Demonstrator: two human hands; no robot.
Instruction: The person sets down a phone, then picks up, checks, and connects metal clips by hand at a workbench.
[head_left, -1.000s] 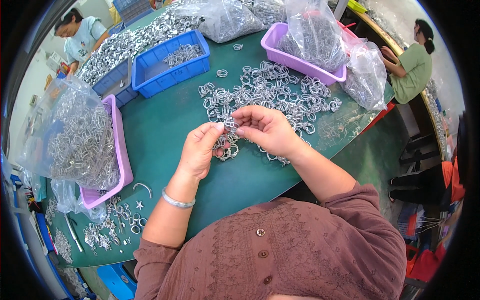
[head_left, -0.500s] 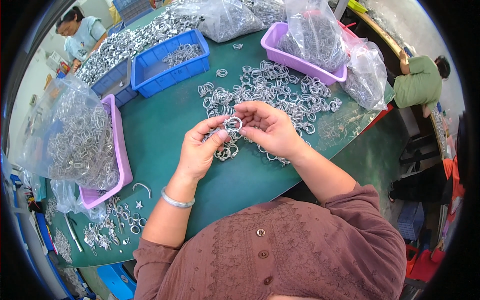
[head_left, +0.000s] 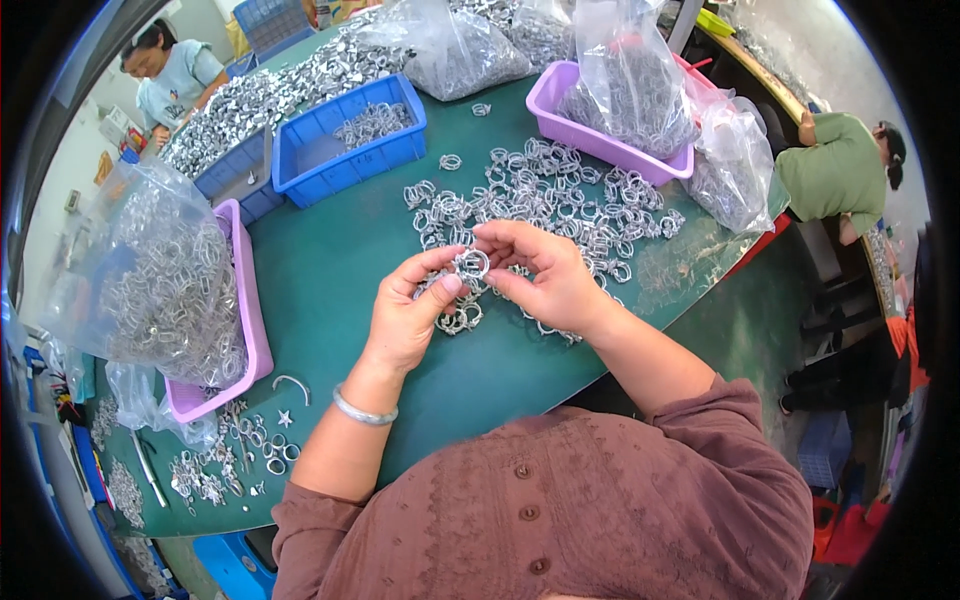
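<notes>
Between my two hands, over the green table, is a silver ring (head_left: 472, 264). My left hand (head_left: 408, 305) pinches it between thumb and fingers. On its other side my right hand (head_left: 540, 275) has its thumb and fingertips curled at the ring's edge; whether they grip it firmly is hard to see. A large heap of similar silver rings (head_left: 560, 190) spreads just beyond my hands. A few more rings (head_left: 460, 318) lie under my left fingers, partly hidden.
Left stands a pink basket (head_left: 252, 310) with a bag of rings, beside loose ring samples (head_left: 275, 450). Beyond are a blue bin (head_left: 340, 175), a purple basket (head_left: 610, 150) and a plastic bag (head_left: 455, 55). One person (head_left: 175, 75) sits far left; another (head_left: 835, 165) is at right.
The whole view has shifted slightly, so the table and hands appear a little lower and to the right. The ring stays between my hands, in nearly the same pose.
</notes>
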